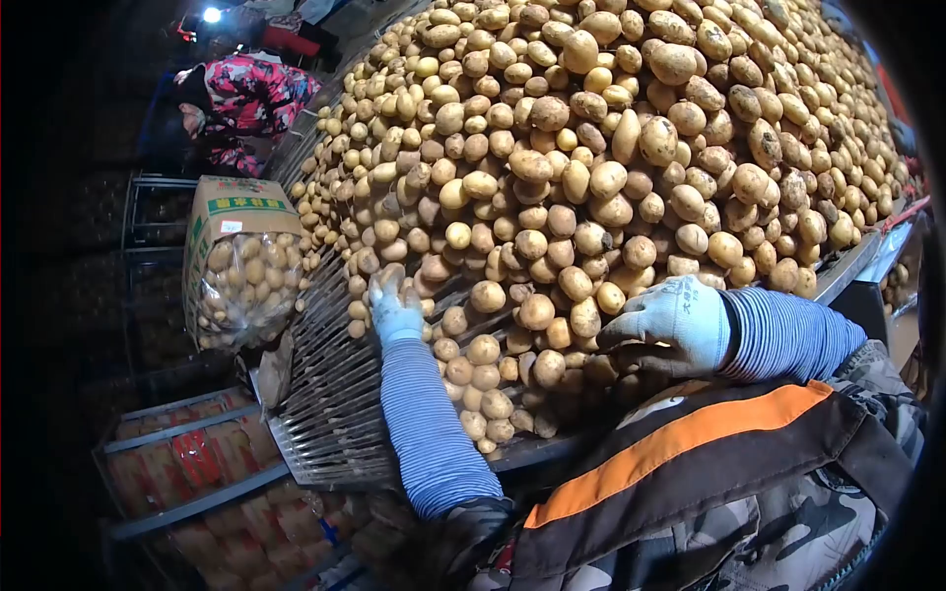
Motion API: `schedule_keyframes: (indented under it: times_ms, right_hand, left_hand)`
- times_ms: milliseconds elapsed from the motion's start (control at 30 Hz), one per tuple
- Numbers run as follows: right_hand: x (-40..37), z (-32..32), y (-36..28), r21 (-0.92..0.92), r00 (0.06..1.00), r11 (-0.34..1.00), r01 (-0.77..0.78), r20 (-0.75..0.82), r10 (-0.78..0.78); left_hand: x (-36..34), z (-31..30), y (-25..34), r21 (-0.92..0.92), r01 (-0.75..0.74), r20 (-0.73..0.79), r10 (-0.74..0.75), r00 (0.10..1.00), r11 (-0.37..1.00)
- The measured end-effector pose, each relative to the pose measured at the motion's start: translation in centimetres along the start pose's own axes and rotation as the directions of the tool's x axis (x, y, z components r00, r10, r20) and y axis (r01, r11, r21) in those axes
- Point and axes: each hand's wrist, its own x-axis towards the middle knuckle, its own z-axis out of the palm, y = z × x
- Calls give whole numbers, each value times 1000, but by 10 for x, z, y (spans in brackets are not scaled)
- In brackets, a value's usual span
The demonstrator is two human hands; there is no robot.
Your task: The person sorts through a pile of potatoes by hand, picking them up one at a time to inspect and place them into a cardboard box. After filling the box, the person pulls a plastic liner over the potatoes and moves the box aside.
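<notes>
A large heap of potatoes [552,167] lies on a slatted metal rack in the head view. My left hand [396,307], in a light blue glove, reaches to the heap's lower left edge. Its fingers are stretched and slightly apart among potatoes, with none visibly gripped. On the near right side, my right hand [672,323] hovers low over the potatoes, palm down. Its glove has printed marks and dark, soiled fingers, which are bent but apart from the thumb. Several loose potatoes [483,377] sit between the hands. Blue striped sleeves cover both forearms.
Left of the heap stands a carton-like bag [246,271] with potatoes showing through clear plastic. Bare metal slats [330,394] slope beside it. Shelving with packed bags [202,453] is at lower left. Another person [251,103] in a pink patterned jacket is at upper left.
</notes>
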Motion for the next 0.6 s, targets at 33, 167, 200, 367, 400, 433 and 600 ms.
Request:
schedule_keyframes:
  times_ms: [33, 167, 200, 367, 400, 433, 600]
  right_hand:
    - [0, 3, -1, 28, 1000, 1000, 1, -10, -1]
    - [-1, 13, 3, 12, 995, 999, -47, 83, 46]
    - [-2, 16, 1, 39, 997, 999, -35, 72, 32]
    - [1, 25, -7, 75, 983, 997, -37, 185, 22]
    - [2, 27, -7, 72, 981, 997, -22, 194, 8]
    - [2, 31, -6, 71, 979, 997, -8, 202, -7]
    - [-3, 40, -3, 103, 977, 995, 16, 211, -37]
  left_hand:
    - [-9, 0, 0, 62, -9, 1, 9, 1000, 998]
    - [-73, -22, 52, 267, -89, 226, 28, 974, 960]
    - [-97, -27, 72, 338, -151, 242, 69, 968, 929]
    - [-189, -44, 125, 318, -366, 357, 247, 901, 875]
    - [-201, -35, 125, 330, -368, 308, 269, 913, 869]
    - [-205, -30, 121, 321, -329, 364, 206, 908, 888]
    - [-166, -25, 65, 494, -188, 25, 203, 979, 849]
